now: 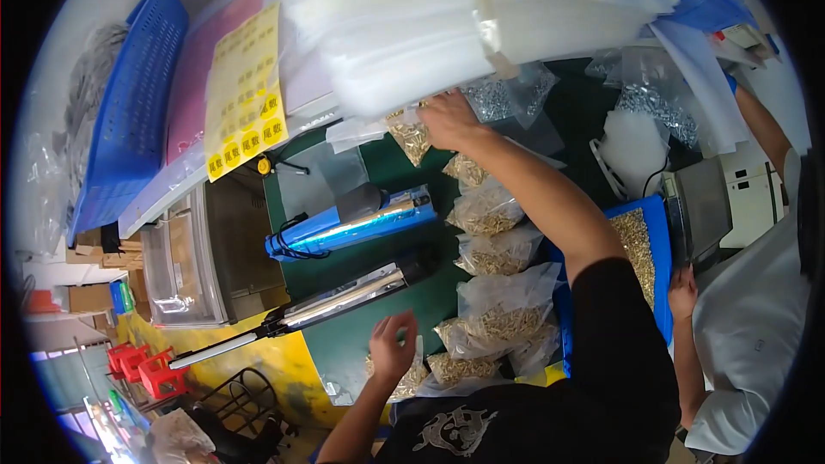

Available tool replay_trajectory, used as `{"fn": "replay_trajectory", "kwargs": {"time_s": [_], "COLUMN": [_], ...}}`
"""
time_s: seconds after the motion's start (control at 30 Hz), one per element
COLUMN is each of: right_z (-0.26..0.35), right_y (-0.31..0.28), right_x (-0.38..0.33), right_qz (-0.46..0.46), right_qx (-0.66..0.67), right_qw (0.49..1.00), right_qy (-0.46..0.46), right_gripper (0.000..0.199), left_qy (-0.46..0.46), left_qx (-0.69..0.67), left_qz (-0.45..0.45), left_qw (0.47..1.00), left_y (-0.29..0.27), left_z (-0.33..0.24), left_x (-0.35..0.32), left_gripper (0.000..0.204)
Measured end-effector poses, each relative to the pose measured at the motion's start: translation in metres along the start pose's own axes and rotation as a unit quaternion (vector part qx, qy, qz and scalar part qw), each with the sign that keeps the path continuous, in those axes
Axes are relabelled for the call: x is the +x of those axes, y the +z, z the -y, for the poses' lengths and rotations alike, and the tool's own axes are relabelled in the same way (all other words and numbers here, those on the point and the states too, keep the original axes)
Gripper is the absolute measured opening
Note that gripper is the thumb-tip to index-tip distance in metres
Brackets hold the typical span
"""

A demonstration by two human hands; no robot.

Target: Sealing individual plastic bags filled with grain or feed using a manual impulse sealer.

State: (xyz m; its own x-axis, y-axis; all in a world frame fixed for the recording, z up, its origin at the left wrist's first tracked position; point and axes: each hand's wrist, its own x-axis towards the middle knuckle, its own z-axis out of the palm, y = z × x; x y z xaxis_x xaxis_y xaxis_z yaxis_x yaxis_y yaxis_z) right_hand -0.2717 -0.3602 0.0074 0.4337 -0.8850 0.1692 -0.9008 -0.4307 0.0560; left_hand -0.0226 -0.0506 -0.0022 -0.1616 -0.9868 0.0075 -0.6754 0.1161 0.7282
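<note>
My right hand (449, 120) reaches to the far side of the green table, its fingers closed on a clear plastic bag of small brass-coloured parts (411, 142). My left hand (394, 345) is near the front of the table, its fingers loosely curled and apart, with nothing seen in them. Just beside it is another bag of brass-coloured parts (411, 381), partly hidden by the hand. More filled bags (491, 216) lie in a column below my right forearm. A blue bag sealer (361, 222) and a black bag sealer (344, 299) lie left of them.
Stacked clear plastic bags (395, 60) overhang the table's far side. Bags of silver-coloured parts (490, 101) lie behind my right hand. A blue tray (662, 283) holds loose brass-coloured parts on the right. There a co-worker in a grey shirt (743, 326) stands beside a metal-topped device (700, 206).
</note>
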Motion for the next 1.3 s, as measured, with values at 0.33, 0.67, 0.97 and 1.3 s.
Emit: {"fn": "replay_trajectory", "kwargs": {"time_s": [0.33,0.67,0.97,1.3], "right_z": [-0.013,0.013,0.101,0.241], "right_y": [0.002,-0.141,-0.221,-0.179], "right_x": [0.040,-0.061,-0.170,-0.204], "right_qz": [0.027,-0.023,-0.009,0.055], "right_qx": [0.017,0.078,0.347,0.450], "right_qw": [0.998,0.981,0.894,0.844], "right_qy": [0.060,0.175,0.284,0.288], "right_gripper": [0.018,0.025,0.037,0.032], "left_qy": [-0.265,-0.264,-0.155,0.046], "left_qx": [-0.042,-0.148,-0.179,-0.199], "left_qz": [-0.155,-0.104,-0.047,-0.107], "left_qw": [0.951,0.947,0.971,0.973], "left_y": [-0.031,-0.017,-0.045,-0.098], "left_z": [0.046,0.055,0.064,0.062], "left_x": [-0.144,-0.190,-0.178,-0.106], "left_gripper": [0.015,0.015,0.015,0.021]}}
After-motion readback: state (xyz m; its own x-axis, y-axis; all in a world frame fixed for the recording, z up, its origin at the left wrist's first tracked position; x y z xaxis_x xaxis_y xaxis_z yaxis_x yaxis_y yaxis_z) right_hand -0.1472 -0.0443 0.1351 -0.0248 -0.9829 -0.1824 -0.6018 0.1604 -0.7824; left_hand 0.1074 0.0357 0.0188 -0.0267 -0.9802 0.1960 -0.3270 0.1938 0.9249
